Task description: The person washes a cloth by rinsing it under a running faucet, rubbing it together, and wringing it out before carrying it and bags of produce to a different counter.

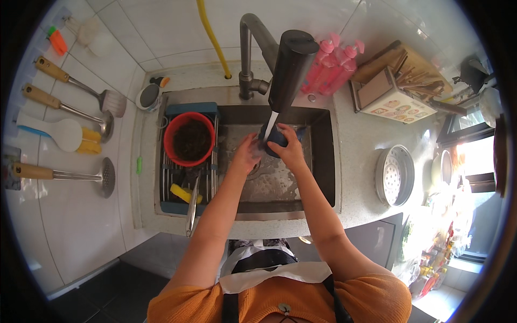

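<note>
A: Where is the thing being handled?
B: The dark blue object (pixel 277 138) is near the centre of the frame, over the sink (pixel 321 161) and right under the water stream (pixel 271 124) from the tap (pixel 292 72). So much of it is covered that I can't say what it is.
A: How are the fingers set?
B: The right hand (pixel 291 151) has its fingers curled around the object's right side, spread only as wide as the object needs. The left hand (pixel 247 156) is at the left side, fingers loosely bent; whether they touch the object or just sit beside it, I can't tell.
A: What could go wrong?
B: A slip, I'd judge. Wet skin on a wet surface gives little friction, and if the left hand bears no weight, the right grip does everything. Splashing too, if the object tilts and throws the stream sideways.
A: Anything outside the sink?
B: Left of centre, a long metal handle (pixel 192 207) juts over the worktop's (pixel 148 207) front edge, near the left forearm. An elbow swinging outward could catch it, and perhaps jolt the red bowl (pixel 169 140) of dark contents on the rack (pixel 175 207).
</note>
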Available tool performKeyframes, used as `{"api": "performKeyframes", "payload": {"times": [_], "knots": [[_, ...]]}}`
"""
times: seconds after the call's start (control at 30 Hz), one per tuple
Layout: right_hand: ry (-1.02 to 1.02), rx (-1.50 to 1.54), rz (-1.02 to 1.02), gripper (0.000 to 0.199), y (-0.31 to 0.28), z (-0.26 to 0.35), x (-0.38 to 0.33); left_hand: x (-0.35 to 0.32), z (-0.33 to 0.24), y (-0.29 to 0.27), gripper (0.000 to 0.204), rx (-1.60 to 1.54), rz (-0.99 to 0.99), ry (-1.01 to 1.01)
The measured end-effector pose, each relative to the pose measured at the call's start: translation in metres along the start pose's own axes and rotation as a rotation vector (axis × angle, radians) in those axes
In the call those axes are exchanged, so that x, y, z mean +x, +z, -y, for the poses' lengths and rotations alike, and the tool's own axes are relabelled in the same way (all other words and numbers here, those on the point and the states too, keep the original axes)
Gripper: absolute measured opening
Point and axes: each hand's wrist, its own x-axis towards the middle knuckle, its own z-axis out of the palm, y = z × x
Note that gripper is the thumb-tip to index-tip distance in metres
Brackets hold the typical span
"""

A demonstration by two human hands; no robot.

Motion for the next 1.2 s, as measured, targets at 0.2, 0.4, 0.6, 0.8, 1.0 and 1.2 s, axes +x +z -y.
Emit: {"api": "performKeyframes", "payload": {"times": [0.2, 0.4, 0.6, 0.8, 1.0, 1.2], "knots": [[0.330, 0.189, 0.070, 0.036, 0.002, 0.029, 0.006, 0.003, 0.014, 0.013, 0.044, -0.301, 0.187, -0.147], [0.276, -0.198, -0.180, 0.038, 0.008, -0.027, -0.001, -0.003, 0.011, 0.029, 0.037, -0.351, 0.108, 0.059], [0.143, 0.151, -0.243, 0.034, 0.034, 0.006, -0.026, 0.019, 0.021, 0.017, 0.025, -0.226, 0.195, 0.223], [0.380, -0.017, -0.122, 0.022, 0.025, 0.023, -0.010, 0.009, 0.037, 0.036, 0.026, -0.324, 0.141, 0.119], [0.080, 0.191, -0.262, 0.020, 0.051, -0.002, -0.012, 0.016, 0.020, 0.031, 0.036, -0.344, 0.281, -0.012], [0.245, -0.007, -0.177, 0.023, 0.039, -0.005, 0.002, -0.011, 0.022, 0.056, 0.032, -0.067, -0.176, 0.066]]}}
